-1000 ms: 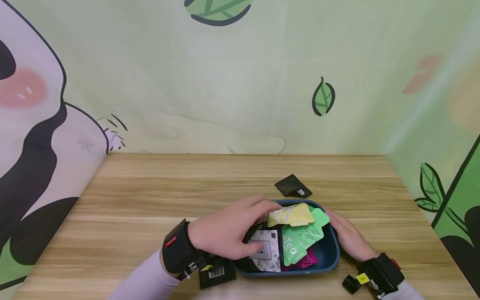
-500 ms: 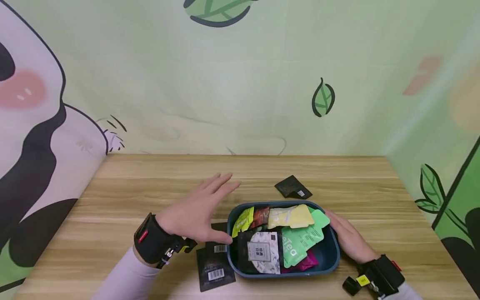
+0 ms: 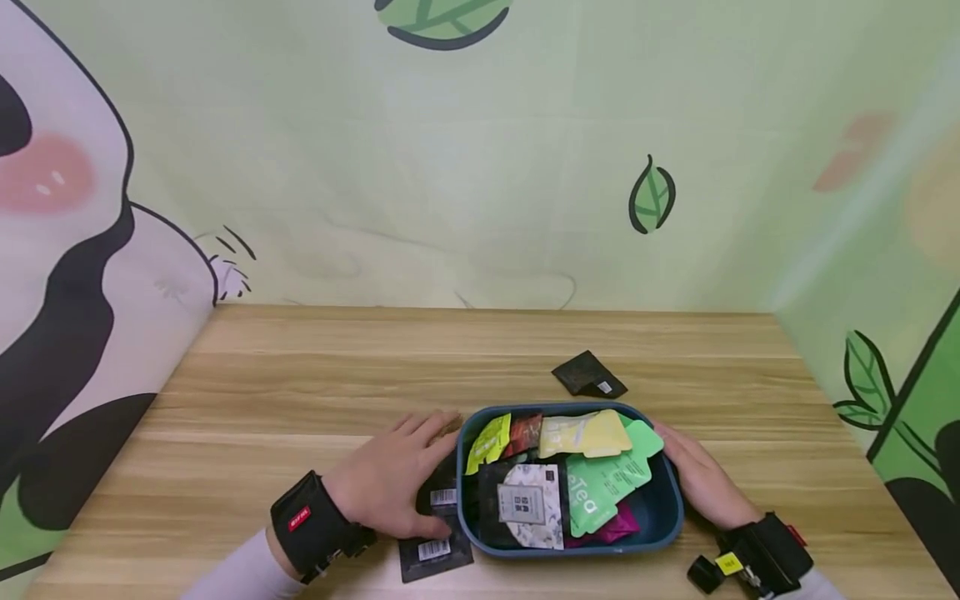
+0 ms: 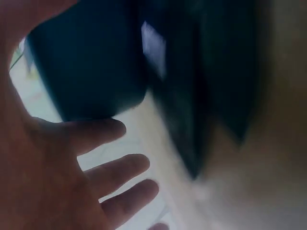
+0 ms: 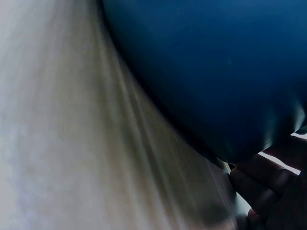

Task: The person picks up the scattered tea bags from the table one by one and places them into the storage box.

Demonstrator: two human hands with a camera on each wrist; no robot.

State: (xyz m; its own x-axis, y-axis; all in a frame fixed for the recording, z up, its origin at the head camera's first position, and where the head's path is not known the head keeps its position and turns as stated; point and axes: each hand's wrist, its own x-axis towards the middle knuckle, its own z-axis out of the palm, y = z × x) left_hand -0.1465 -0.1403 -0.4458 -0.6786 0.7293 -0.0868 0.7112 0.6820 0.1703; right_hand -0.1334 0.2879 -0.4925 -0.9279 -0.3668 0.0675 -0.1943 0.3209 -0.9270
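Observation:
A blue oblong bin (image 3: 666, 515) holds several packets: a green "Tea" packet (image 3: 611, 479), a pale yellow one (image 3: 583, 434), a black-and-white one (image 3: 528, 505), a lime one (image 3: 489, 442), a reddish-brown one (image 3: 523, 433) and a magenta one (image 3: 618, 525). My left hand (image 3: 390, 479) is at the bin's left end, fingers spread, over black packets (image 3: 437, 557) on the table. The left wrist view shows its fingers beside the bin's wall (image 4: 91, 62). My right hand (image 3: 703, 482) rests along the bin's right end, its fingers against the outer wall (image 5: 211, 62).
Another black packet (image 3: 590, 375) lies on the wooden table (image 3: 337, 358) just behind the bin. A printed backdrop (image 3: 480, 167) rises at the table's back edge and both sides.
My left hand has come out from over the bin's contents, moved left, then lowered onto the black packets beside the bin. My right hand has stayed at the right end.

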